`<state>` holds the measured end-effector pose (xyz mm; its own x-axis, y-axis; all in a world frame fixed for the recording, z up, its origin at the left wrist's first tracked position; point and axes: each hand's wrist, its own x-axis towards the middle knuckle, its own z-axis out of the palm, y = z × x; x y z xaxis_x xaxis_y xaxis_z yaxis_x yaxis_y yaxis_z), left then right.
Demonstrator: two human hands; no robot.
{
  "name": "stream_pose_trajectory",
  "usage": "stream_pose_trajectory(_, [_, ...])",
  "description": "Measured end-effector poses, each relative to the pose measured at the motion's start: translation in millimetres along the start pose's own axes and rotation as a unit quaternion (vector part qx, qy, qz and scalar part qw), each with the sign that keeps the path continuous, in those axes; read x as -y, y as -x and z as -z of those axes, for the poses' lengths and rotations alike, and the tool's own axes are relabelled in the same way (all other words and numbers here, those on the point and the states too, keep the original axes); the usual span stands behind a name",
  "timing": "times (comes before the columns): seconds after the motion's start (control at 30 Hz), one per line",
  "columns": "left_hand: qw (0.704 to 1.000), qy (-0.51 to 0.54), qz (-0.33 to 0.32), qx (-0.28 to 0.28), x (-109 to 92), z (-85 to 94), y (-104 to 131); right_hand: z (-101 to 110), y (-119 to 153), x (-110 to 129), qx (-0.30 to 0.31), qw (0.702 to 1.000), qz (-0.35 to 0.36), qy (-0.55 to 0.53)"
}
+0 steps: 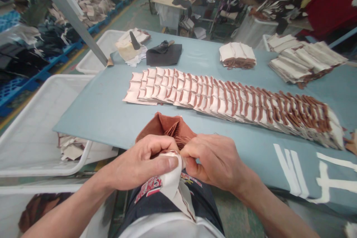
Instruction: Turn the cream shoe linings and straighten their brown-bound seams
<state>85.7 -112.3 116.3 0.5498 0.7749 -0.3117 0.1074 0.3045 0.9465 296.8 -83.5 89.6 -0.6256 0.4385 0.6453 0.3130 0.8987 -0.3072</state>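
Observation:
Just off the table's near edge, my left hand [150,160] is closed on a folded piece [171,178], cream on the near side and brown at the top, its thumb pressed on the cream face. My right hand [212,156] touches the same piece from the right, thumb and forefinger pinched at its edge. Beyond my fingers, brown leather-like material [158,126] with fringe-like folds rests at the table edge. Farther off, a long overlapping row of cream and brown pieces [206,93] runs across the blue table [97,115].
A dark cloth [164,55] and cream pieces [129,46] lie at the back left. Stacks [237,54] [304,57] stand at the back right. White strips [291,171] mark the right side. White bins [41,119] stand at left; a metal post [72,15] rises by the table.

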Motion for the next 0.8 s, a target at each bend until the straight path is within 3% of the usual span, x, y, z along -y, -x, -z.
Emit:
stream_pose_trajectory(0.27, [0.989,0.136,0.047,0.023,14.4,8.7,-3.7,5.2,-5.2,-0.9,0.047,0.998,0.041,0.012])
stream_pose_trajectory(0.5, [0.980,0.183,0.063,-0.049,20.5,2.9,-7.4,13.4,-9.6,4.5,0.104,0.991,0.065,0.053])
stream_pose_trajectory(0.6, [0.977,0.188,0.090,-0.031,19.8,2.1,-8.5,12.6,-8.7,5.7,0.113,0.989,0.068,0.064])
stream_pose_trajectory(0.8, [0.977,0.199,0.080,0.022,22.5,6.3,-8.1,13.0,-6.1,6.4,0.121,0.988,0.076,0.053])
